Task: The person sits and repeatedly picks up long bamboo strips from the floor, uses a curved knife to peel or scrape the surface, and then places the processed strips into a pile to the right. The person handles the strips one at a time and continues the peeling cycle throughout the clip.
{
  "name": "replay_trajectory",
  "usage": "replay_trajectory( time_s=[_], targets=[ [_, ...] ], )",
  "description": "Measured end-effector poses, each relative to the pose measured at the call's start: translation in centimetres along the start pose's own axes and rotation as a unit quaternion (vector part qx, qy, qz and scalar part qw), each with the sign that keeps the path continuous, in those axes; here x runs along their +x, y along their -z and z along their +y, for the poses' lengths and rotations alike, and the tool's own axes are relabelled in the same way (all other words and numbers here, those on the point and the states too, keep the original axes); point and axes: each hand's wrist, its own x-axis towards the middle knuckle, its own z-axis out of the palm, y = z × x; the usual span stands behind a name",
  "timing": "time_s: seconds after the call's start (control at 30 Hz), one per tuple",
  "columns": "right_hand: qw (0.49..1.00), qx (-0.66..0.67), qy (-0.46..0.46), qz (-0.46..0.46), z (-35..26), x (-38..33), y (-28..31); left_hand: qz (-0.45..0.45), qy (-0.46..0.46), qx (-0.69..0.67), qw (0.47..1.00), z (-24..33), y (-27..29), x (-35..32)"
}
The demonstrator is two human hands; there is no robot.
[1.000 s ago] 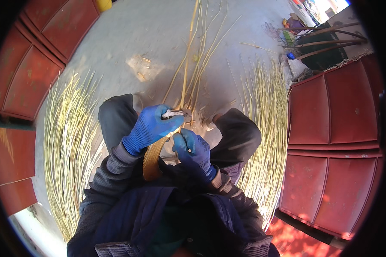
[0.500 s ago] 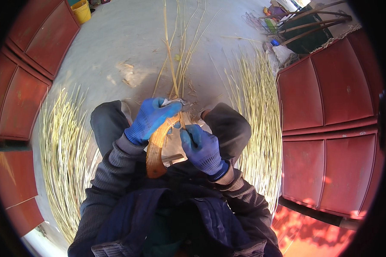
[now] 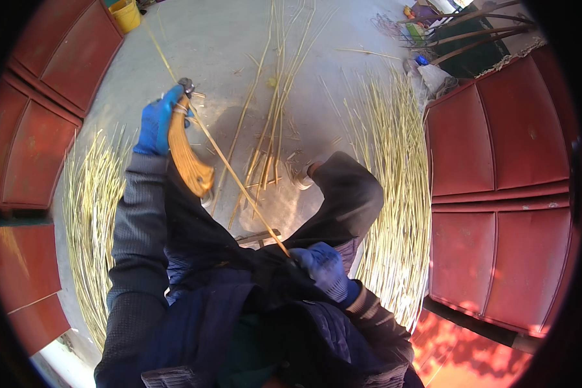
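Note:
In a blue work glove, my left hand (image 3: 155, 126) is closed around the upper end of a curved wooden-handled tool (image 3: 189, 158), out over my left knee. A small dark part (image 3: 186, 84) sits at the tool's top, too blurred to make out. One long thin rod (image 3: 239, 184) runs slantwise from beyond that end, close along the tool, down to my lap. My right hand (image 3: 326, 268), also gloved in blue, grips the rod's near end. Several more rods (image 3: 275, 103) lie on the floor ahead, their near ends between my feet.
Thick bundles of pale rods stand along my left (image 3: 94, 226) and right (image 3: 398, 207). Red panelled cabinets (image 3: 498, 136) flank both sides. A yellow bucket (image 3: 125, 16) is at the far left, clutter with bent poles (image 3: 485, 35) at the far right. Shavings litter the floor.
My hands have moved apart: the left went forward and left with the tool, the right back toward my lap with the rod's end. The rod now slants between them.

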Motion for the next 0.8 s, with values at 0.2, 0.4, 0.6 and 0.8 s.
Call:
replay_trajectory(
  time_s=[0.2, 0.4, 0.6, 0.8],
  targets=[
    [0.994, -0.094, -0.025, -0.056, -0.4, -11.9, 7.8, 0.030, 0.117, -0.039, 0.992, -5.1, 4.6, 3.4],
    [0.968, -0.102, -0.132, -0.188, 0.0, -14.9, 8.9, -0.004, 0.130, -0.174, 0.976, 0.8, -3.2, 2.9],
    [0.992, -0.099, -0.077, -0.020, 2.9, 0.1, 7.2, -0.040, 0.276, -0.325, 0.904, 10.7, -7.0, 1.0],
    [0.984, 0.114, -0.082, 0.108, 4.9, 13.7, -2.1, -0.025, 0.319, -0.327, 0.889, 12.6, -9.8, -1.3]
  ],
)
